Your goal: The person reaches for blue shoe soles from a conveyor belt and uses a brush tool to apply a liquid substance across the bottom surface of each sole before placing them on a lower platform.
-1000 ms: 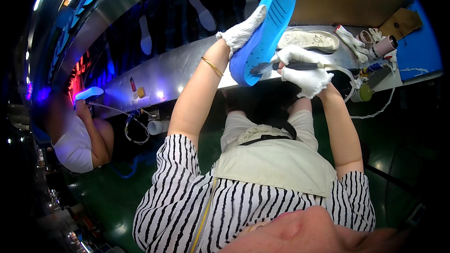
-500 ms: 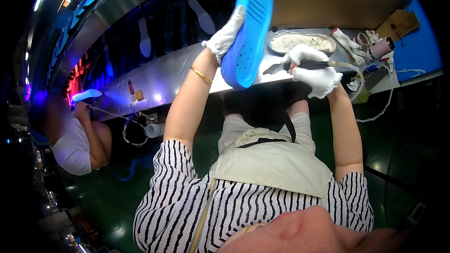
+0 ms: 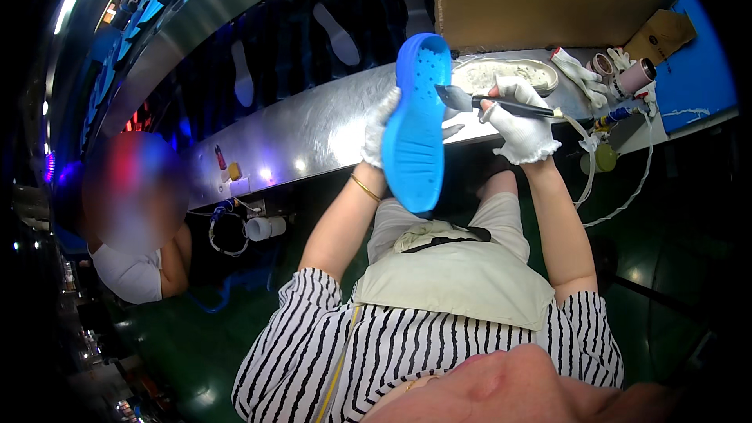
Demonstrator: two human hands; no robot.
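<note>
A bright blue shoe sole [image 3: 415, 141] stands on end over the front edge of the metal bench, its holed end up and its ridged end down. My left hand [image 3: 380, 127], in a white glove, is closed on the sole's left edge. My right hand [image 3: 521, 121], also gloved, grips a flat-tipped brush [image 3: 513, 106] by its black handle. A pale tube runs from the handle's end. The brush's dark, flat tip overlaps the right edge of the sole near the holes; whether it touches cannot be told. Behind the brush lies an oblong tray [image 3: 505, 74] crusted with white.
White gloves [image 3: 580, 74] and pink-and-black rolls [image 3: 634, 77] lie at the bench's right. A cardboard box [image 3: 540, 0] stands behind. Pale insoles [image 3: 337, 35] lie on the dark conveyor beyond. A co-worker [image 3: 133, 266] sits at the left. Cords hang by the right bench edge.
The sole has come down toward me and turned end for end, its holed end now up. The brush has moved left from over the bench to the sole's edge. The co-worker has shifted.
</note>
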